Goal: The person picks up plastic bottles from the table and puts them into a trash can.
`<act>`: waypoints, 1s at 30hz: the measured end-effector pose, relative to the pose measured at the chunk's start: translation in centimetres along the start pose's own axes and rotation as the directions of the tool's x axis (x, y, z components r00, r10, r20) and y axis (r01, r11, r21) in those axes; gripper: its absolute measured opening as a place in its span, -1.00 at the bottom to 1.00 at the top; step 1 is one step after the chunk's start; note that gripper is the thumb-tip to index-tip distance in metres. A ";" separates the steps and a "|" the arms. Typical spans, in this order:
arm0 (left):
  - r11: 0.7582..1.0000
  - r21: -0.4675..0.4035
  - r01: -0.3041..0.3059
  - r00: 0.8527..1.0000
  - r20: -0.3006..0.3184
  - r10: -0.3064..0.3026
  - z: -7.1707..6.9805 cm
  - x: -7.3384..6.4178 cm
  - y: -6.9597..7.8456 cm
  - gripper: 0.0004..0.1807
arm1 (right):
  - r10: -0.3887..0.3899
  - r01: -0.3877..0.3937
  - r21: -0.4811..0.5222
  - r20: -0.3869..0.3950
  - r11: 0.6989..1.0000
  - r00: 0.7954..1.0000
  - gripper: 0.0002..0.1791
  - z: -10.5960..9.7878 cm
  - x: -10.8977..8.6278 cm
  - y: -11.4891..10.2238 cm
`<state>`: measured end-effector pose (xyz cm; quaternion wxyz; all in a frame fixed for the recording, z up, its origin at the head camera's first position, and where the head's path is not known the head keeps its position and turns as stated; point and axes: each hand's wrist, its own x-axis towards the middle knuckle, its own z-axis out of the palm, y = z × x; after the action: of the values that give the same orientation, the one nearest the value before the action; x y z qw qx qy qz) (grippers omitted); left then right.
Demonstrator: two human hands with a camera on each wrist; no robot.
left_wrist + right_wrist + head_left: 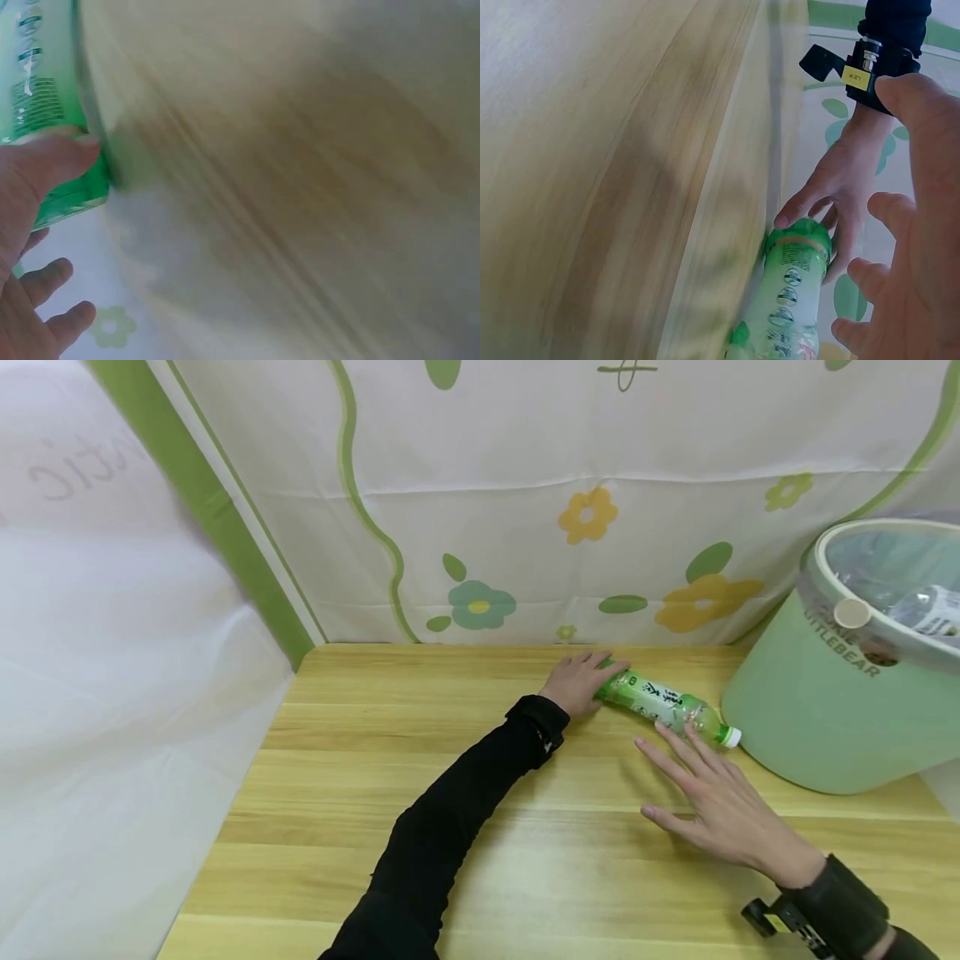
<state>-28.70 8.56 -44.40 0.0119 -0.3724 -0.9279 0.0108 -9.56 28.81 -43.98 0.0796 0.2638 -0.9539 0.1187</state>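
A green tea bottle [654,697] with a green label and white cap lies on its side on the wooden table [360,777]. At its base end, my left hand [576,683] holds it with the thumb on one side and fingers on the other. The left wrist view shows that thumb on the green base of the bottle [46,105]. My right hand [723,802] has its fingers spread near the neck and cap end. In the right wrist view, this right hand [926,247] is apart from the bottle [784,307].
A light green bin [817,693] stands at the table's right, close to the bottle cap. Its liner holds a clear plastic bottle [926,610]. Behind the table hangs a white cloth [510,460] with flower prints, and another white sheet [112,718] hangs at the left.
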 end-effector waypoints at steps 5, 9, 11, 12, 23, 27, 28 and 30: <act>1.000 -0.014 -0.008 0.999 -0.039 0.008 0.4 -0.1 -0.2 -0.12 | -0.010 0.010 -0.012 0.009 1.000 1.000 -0.01 -0.1 0.0 -0.1; 0.999 -0.024 -0.038 0.996 -0.078 0.036 0.8 -0.2 -0.7 -0.13 | -0.002 0.002 -0.007 0.017 1.000 1.000 -0.01 -0.1 0.0 -0.1; 0.998 -0.032 -0.054 0.994 -0.101 0.051 1.0 -0.5 -0.9 -0.14 | 0.001 -0.001 -0.007 0.016 1.000 1.000 -0.01 -0.1 0.0 -0.1; 0.997 -0.034 -0.063 0.992 -0.113 0.059 1.1 -0.6 -1.0 -0.15 | 0.002 -0.002 -0.004 0.013 1.000 1.000 -0.01 -0.1 0.0 -0.1; 0.986 -0.119 -0.117 0.977 -0.191 0.093 1.2 -3.3 -2.3 -0.20 | -0.052 0.052 -0.009 -0.044 0.999 0.998 0.04 -0.5 0.4 0.9; 0.983 -0.145 -0.115 0.973 -0.217 0.082 1.2 -4.2 -2.7 -0.21 | -0.014 0.014 -0.001 -0.042 1.000 0.999 0.06 -1.0 0.4 1.0; 0.983 -0.147 -0.114 0.972 -0.221 0.080 1.2 -4.5 -2.8 -0.20 | -0.001 0.001 -0.003 -0.042 1.000 0.999 0.06 -1.2 0.3 1.0; 0.981 -0.158 -0.113 0.970 -0.231 0.075 1.2 -5.0 -2.8 -0.19 | 0.021 -0.021 -0.008 -0.043 1.000 0.999 0.08 -1.4 0.4 1.0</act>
<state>-27.08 3.07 -45.61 0.0839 -0.4147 -0.8994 -0.1098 -10.27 29.85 -42.80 0.0998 0.2508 -0.9553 0.1209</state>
